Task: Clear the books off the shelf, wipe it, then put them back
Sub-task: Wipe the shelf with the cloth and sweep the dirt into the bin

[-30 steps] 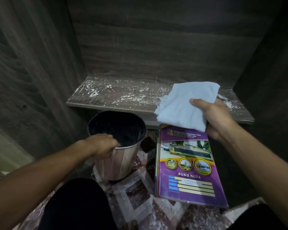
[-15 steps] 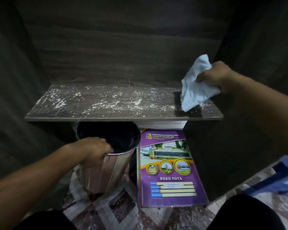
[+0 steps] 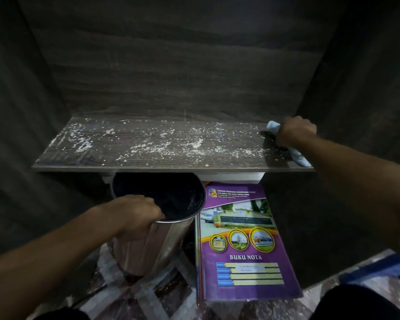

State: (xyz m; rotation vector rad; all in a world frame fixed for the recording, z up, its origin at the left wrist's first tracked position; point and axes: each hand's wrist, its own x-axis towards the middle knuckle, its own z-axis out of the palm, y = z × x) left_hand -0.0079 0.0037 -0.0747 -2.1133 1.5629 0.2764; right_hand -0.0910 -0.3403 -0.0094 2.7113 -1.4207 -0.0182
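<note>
The cloth (image 3: 272, 125), held above the shelf (image 3: 148, 167) half a second ago, has been pressed onto its right end and is gripped by the right hand (image 3: 295, 131); wiping is judged just begun, specks (image 3: 162, 146) being left elsewhere; the bin (image 3: 148, 250) rim is gripped by the left hand (image 3: 134, 213); one shelf, cloth, bin and one book (image 3: 245, 239), on the floor, are counted.

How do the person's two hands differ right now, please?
The left hand grips the rim of the metal bin, below the shelf; the right hand holds a light blue cloth on the shelf's right end. The left hand is lower and nearer; the right hand reaches farther. Both grip something.
</note>
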